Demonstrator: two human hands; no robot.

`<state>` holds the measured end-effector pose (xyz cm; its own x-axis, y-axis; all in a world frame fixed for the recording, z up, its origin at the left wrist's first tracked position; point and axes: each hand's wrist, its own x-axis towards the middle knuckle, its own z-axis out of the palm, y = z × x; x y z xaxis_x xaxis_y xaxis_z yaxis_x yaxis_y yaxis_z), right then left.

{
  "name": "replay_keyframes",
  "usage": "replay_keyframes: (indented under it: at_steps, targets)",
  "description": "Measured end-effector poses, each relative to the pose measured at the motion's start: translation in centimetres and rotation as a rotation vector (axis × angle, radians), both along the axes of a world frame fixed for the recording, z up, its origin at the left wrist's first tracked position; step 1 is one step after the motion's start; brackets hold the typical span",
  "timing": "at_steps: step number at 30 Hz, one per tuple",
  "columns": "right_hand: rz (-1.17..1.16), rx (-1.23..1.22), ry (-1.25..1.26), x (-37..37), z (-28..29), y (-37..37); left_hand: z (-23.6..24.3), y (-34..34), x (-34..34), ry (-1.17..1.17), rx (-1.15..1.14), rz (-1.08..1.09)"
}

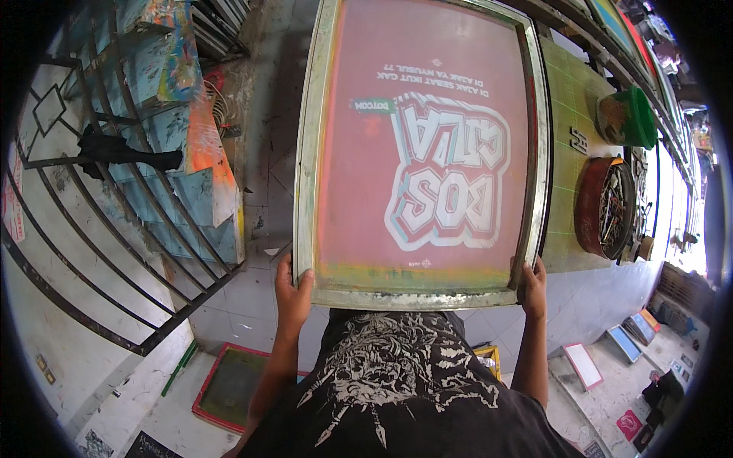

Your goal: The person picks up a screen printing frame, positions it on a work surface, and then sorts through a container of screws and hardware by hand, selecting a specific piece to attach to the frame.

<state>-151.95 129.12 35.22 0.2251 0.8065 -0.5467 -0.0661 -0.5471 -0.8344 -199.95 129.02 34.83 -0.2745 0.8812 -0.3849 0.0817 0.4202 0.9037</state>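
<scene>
A large screen printing frame (305, 191) with a metal rim fills the middle of the head view, held in front of my body. Its pinkish mesh (359, 168) carries a pale stencil of block lettering, upside down to me. My left hand (293, 290) grips the near left corner, thumb on top of the rim. At the near right corner, my right hand (534, 287) is closed on the same frame. The fingers beneath both corners are partly hidden.
To the right, a greenish table (565, 99) bears a green tub (630, 116) and a round reddish container (599, 202) full of small items. A dark metal grille (137, 191) stands at left. A red-edged screen (229, 382) lies low behind my left arm.
</scene>
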Motion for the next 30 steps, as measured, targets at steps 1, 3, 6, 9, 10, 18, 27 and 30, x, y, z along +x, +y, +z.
replay_keyframes:
  at_steps: [1,3,6,9,10,18,27,30]
  targets:
    - [-0.011,-0.010,-0.008,-0.1,0.3,0.1,0.2,0.1,0.1,0.004,-0.007,-0.002]
    - [-0.032,-0.030,-0.023,-0.6,0.6,0.3,0.3,0.2,0.0,0.010,0.012,-0.021]
    - [-0.083,0.000,-0.026,-0.8,0.6,0.4,0.5,0.3,0.1,-0.005,-0.038,0.005]
    - [-0.177,-0.014,-0.055,-0.7,-0.2,-0.2,0.5,0.3,0.1,0.025,-0.065,-0.003]
    - [-0.169,-0.022,-0.041,-0.7,0.0,-0.1,0.6,0.3,0.0,0.046,-0.065,-0.016]
    - [-0.151,-0.084,-0.073,-1.3,1.0,0.3,0.0,0.0,-0.2,-0.066,-0.095,0.003]
    - [-0.146,-0.063,-0.063,-0.1,-0.1,-0.5,0.2,0.1,-0.3,-0.085,-0.085,-0.018]
    - [-0.166,-0.065,-0.034,-0.6,0.1,-0.3,0.0,0.0,-0.3,-0.093,-0.059,-0.025]
